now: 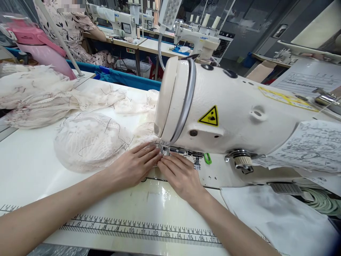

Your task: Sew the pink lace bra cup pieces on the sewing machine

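My left hand (133,165) lies flat, fingers stretched out, on the edge of a cream lace fabric piece (87,140) just left of the presser foot (165,150). My right hand (181,175) rests flat beside it, fingertips touching the fabric at the presser foot under the head of the white sewing machine (226,106). Both hands press the lace onto the white table (32,160). The needle itself is hidden by the machine head.
More cream lace (39,94) is piled at the back left. A printed ruler (138,231) runs along the table's front edge. Papers (306,145) hang at the right. Another person (77,32) sits at a far sewing machine (114,19). A pink container (39,46) stands far left.
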Demonstrator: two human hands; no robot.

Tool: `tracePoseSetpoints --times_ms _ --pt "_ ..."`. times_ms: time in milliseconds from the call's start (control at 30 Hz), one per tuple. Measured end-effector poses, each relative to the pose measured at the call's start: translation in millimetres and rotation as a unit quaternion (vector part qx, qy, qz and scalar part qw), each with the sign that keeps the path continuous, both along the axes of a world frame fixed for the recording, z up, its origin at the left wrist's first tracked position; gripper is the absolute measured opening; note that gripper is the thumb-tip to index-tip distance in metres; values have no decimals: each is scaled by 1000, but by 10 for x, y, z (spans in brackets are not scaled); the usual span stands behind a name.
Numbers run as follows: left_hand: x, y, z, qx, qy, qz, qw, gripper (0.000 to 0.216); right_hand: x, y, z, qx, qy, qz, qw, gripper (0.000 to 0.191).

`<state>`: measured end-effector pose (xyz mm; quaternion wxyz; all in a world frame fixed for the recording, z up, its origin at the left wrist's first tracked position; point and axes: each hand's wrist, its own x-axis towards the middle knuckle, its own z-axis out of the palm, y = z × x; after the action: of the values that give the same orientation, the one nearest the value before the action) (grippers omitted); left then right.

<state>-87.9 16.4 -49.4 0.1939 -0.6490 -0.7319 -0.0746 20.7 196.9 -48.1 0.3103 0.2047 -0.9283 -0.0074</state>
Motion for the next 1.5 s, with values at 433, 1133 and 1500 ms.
tracePoseSetpoints --times_ms 433,1133,1500 --pt "-44 -40 -18 -21 -5 1 1000 37 -22 -33 -4 -14 34 22 999 22" --pt "181 70 30 9 39 68 997 41 86 46 -8 -75 -11 -32 997 15" --pt "200 103 34 12 25 65 997 39 112 78 42 -14 5 -65 998 17"
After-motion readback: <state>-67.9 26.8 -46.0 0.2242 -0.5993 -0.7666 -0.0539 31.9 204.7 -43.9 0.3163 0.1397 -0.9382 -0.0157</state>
